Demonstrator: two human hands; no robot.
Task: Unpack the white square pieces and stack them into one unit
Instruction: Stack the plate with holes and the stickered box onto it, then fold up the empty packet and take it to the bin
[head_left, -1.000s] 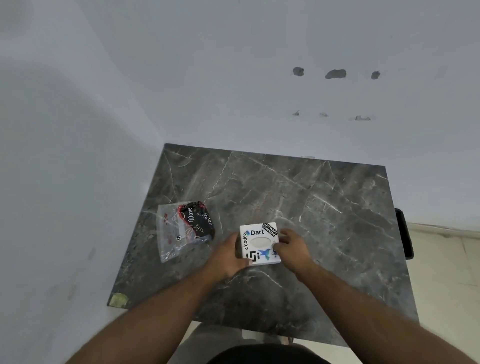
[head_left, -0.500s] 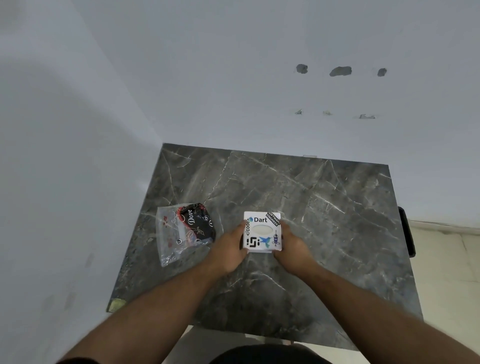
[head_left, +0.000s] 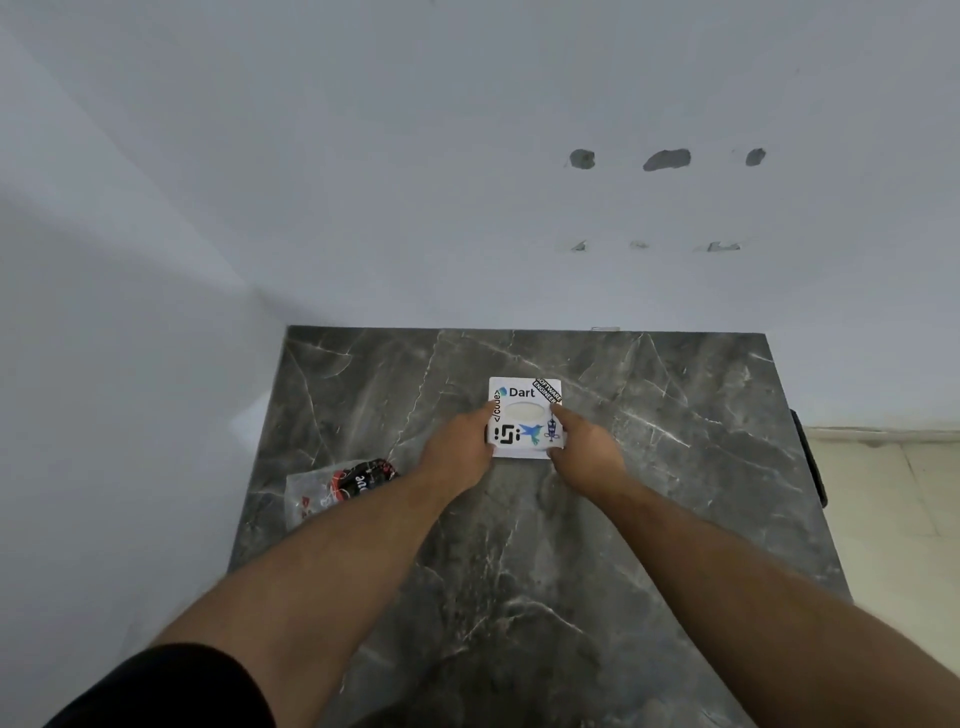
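Both hands (head_left: 524, 451) clasp the white square stack (head_left: 524, 415) between them on the table (head_left: 675, 467).

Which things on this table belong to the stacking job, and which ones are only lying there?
Belongs to the job:
- white square stack with stickers, held at its sides by the left hand and right hand
- marble table, where the stack rests

Just lying about:
- clear bag with a dark packet inside, left of the hands
- dark object at the table's right edge, unclear what
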